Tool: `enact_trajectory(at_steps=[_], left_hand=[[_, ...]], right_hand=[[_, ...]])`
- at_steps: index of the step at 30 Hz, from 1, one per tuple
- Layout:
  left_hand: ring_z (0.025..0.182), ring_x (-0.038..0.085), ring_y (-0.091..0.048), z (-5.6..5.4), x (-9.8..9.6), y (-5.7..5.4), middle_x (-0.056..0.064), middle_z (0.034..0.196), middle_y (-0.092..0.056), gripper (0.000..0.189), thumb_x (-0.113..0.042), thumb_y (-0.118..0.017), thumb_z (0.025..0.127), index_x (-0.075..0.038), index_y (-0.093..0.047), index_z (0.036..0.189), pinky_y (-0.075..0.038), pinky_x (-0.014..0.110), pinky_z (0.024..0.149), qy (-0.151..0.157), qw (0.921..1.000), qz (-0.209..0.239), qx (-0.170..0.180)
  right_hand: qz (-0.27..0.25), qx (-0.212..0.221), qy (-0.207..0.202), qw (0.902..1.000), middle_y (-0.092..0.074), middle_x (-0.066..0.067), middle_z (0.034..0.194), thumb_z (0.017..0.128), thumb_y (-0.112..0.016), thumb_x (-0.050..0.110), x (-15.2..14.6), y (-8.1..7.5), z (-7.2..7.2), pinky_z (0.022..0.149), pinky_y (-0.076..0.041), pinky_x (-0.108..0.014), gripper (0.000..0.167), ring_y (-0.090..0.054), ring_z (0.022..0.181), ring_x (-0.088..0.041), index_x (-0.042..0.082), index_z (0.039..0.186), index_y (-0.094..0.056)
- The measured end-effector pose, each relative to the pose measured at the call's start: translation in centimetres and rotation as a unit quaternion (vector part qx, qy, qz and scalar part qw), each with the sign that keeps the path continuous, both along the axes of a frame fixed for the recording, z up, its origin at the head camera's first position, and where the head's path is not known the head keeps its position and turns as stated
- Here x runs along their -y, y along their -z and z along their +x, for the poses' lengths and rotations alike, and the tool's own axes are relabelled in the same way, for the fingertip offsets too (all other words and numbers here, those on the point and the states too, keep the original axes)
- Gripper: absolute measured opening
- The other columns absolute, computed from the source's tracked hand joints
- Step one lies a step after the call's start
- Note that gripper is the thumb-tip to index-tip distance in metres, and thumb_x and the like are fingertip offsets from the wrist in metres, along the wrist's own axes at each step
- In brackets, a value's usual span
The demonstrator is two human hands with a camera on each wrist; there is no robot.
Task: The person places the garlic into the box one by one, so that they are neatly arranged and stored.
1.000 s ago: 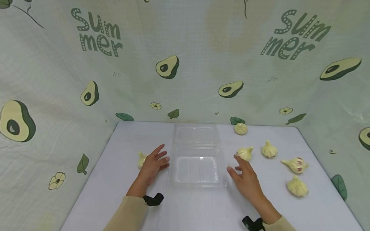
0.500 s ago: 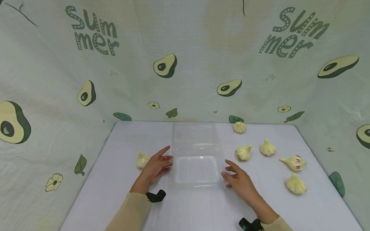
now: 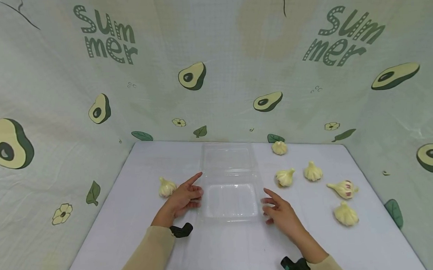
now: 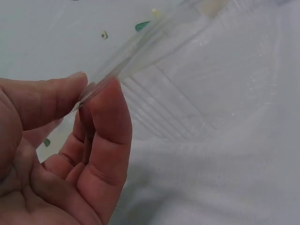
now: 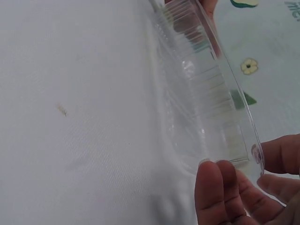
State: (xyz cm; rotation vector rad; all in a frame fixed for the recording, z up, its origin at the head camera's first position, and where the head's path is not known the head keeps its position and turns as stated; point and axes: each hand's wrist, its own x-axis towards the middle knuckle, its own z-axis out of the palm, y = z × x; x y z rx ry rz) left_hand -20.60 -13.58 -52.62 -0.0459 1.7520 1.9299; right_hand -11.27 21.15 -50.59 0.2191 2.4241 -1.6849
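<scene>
A clear plastic clamshell container lies with its lid folded back in the middle of the table. At its left edge is my left hand, which pinches the thin rim between thumb and fingers in the left wrist view. My right hand grips the opposite side, with fingertips on both sides of the rim near a corner in the right wrist view. A garlic bulb sits just beyond the left hand, and another bulb lies beyond the right hand.
More garlic bulbs are spread over the right side: one at the back, a bulb nearer, a reddish-marked bulb and a front bulb. Avocado-print cloth walls the white table on three sides.
Both hands have closed in on the container from either side and taken hold of its edges. The container has shifted slightly toward me. The garlic bulbs stay where they were.
</scene>
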Motion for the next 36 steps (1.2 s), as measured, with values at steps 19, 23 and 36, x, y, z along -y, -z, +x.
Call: enact_trajectory(at_steps=[19,23,36], left_hand=[[0.082,0.013,-0.059,0.2,-1.5,0.0,0.002,0.104,-0.055,0.07,-0.004,-0.065,0.104,-0.024,-0.037,0.165,-0.058,0.027,0.06,-0.035,0.9993,-0.006,-0.009],[0.081,0.013,-0.058,0.1,-1.5,0.1,0.002,0.105,-0.054,0.07,0.0,-0.062,0.104,-0.021,-0.036,0.166,-0.058,0.027,0.058,-0.034,0.9993,-0.003,-0.016],[0.082,0.013,-0.057,0.1,-1.6,-0.1,0.002,0.105,-0.052,0.07,0.0,-0.062,0.104,-0.019,-0.035,0.166,-0.057,0.026,0.058,-0.03,0.9993,-0.009,-0.023]], right_hand=[[-0.1,0.03,0.034,0.9939,-0.057,-0.03,0.144,0.1,-0.062,-0.002,-0.9,0.2,0.4,0.068,-0.066,-0.041,0.067,-0.072,0.087,-0.026,0.009,0.162,-0.04],[-0.11,0.033,0.041,0.9926,-0.058,-0.03,0.14,0.1,-0.061,-0.003,-0.9,0.3,0.4,0.069,-0.066,-0.041,0.066,-0.072,0.086,-0.025,0.008,0.162,-0.04],[-0.111,0.04,0.044,0.9921,-0.059,-0.018,0.118,0.101,-0.064,-0.001,-1.2,0.6,0.4,0.071,-0.066,-0.04,0.066,-0.07,0.092,-0.024,0.009,0.162,-0.041]])
